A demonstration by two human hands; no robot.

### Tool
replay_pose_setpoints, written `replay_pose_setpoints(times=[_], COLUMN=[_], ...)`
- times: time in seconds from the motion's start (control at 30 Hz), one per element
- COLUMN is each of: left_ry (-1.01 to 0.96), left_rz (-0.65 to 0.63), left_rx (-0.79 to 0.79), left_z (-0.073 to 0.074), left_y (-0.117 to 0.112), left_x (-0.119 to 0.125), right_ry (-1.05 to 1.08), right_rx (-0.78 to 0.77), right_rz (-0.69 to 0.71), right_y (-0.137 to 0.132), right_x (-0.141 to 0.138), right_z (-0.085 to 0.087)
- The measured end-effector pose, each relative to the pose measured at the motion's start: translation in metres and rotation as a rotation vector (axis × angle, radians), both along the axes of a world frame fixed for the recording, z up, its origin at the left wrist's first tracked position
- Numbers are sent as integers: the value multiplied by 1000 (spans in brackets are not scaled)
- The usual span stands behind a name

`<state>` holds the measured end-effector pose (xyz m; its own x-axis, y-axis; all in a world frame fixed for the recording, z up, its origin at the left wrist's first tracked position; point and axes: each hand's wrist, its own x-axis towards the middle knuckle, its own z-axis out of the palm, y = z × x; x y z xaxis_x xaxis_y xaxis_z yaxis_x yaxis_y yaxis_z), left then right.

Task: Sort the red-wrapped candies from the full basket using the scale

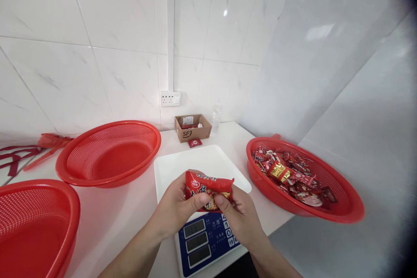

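A red printed snack packet [197,184] is held between both my hands, above a digital scale [202,158]. My left hand [176,206] grips its left end, thumb laid across the front. On the other end my right hand [239,215] is closed, its thumb pressed near the packet's lower middle. Most of the fingers are hidden behind the packet. Below my hands lies the scale's blue panel [211,236] with dark displays and keys. The scale's white pan shows nothing lying on it. To the right, a red plastic basket [353,208] holds several red and gold wrapped packets [295,173].
Two red mesh baskets, one behind [140,169] and one in front [70,221], stand on the left. At the back are a cardboard box [195,134], a small red packet [195,143] and a clear bottle [215,119]. A wall socket [170,98] sits above the table.
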<state>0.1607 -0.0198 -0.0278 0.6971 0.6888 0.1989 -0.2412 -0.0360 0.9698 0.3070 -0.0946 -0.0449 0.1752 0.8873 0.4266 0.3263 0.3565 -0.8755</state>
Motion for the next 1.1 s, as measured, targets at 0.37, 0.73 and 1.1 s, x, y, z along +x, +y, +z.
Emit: replay_pose_setpoints(times=[0.37,0.73,1.1], left_ry=[-16,62,89], left_rz=[107,78,-176], left_rx=[-54,-23,110], left_z=[-4,-1,2], left_y=[-1,-1,-1], left_x=[2,0,3], right_ry=[-88,64,49], right_rx=[-3,-25,73], right_rz=[-16,-77,-228], right_y=[-2,0,-3], right_x=[-3,-1,2], right_z=[-1,-4,-2])
